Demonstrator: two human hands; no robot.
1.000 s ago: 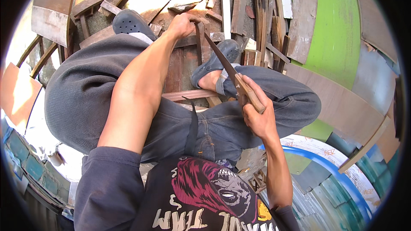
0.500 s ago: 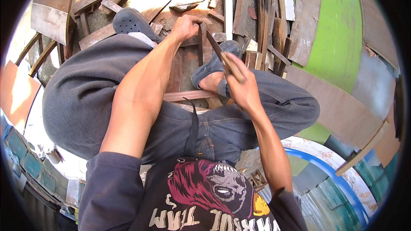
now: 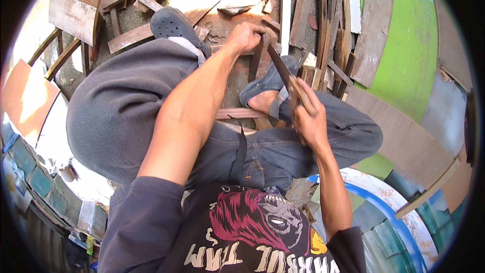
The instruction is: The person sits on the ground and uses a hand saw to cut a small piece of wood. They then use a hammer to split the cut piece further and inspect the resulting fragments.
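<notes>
Right hand [image 3: 310, 124] wraps saw handle [image 3: 305, 100]; left hand [image 3: 247, 38] grips wood [image 3: 258, 59].

Green panel [image 3: 404, 35], 2 o'clock; narrow white strip [image 3: 286, 17], 1 o'clock; blue curved band [image 3: 371, 195], 4 o'clock; peach-brown board [image 3: 17, 88], 9 o'clock; weathered panel [image 3: 73, 17], 10 o'clock.

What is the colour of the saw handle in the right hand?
The saw handle is light brown, wood-like; it shows in the head view.

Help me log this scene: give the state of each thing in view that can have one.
Brown-bladed, wooden-handled saw: held, slanting
Narrow dark-brown wooden strip: held at far end
Right grip: closed around saw's handle
Left grip: closed on strip
Dark grey perforated clogs: both worn
</notes>
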